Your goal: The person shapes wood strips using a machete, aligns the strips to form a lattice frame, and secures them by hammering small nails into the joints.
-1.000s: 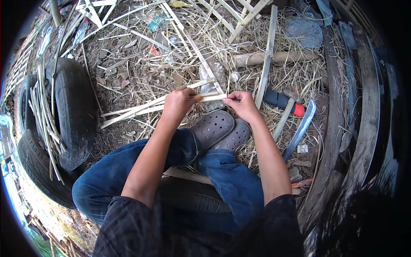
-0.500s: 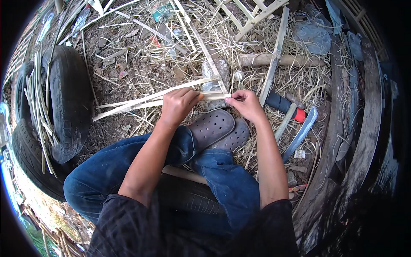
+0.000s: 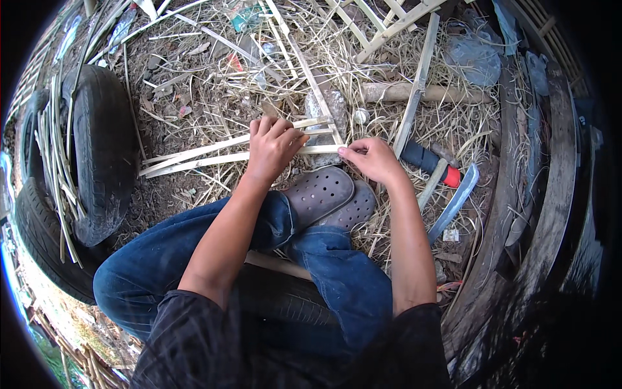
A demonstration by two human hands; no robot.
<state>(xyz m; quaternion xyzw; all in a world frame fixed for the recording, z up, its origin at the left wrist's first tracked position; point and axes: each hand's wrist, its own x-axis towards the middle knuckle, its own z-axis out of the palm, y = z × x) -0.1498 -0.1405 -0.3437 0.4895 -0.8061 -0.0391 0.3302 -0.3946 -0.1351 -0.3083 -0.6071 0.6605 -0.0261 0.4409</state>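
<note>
Pale split bamboo strips meet in front of my feet. My left hand (image 3: 275,146) is closed over them, knuckles up, its fingertips partly hidden. Between my right thumb and fingers, my right hand (image 3: 374,160) pinches the right end of the lower bamboo strip (image 3: 319,150). The upper bamboo strip (image 3: 214,152) runs from the lower left, passes by my left hand and ends against a long slanting strip (image 3: 303,65). A grey stone block (image 3: 335,104) lies beneath this meeting point.
Right of my hands lie a dark handle with a red band (image 3: 451,176) and a curved blade (image 3: 455,204). A round wooden pole (image 3: 427,92) lies beyond. Old tyres (image 3: 103,149) stand at left, bearing thin strips. Clogs (image 3: 321,193) are close below my hands.
My left hand has lifted its knuckles and shifted slightly up over the strips. The lower strip now sits apart from the upper one near my hands. My right hand keeps its pinch.
</note>
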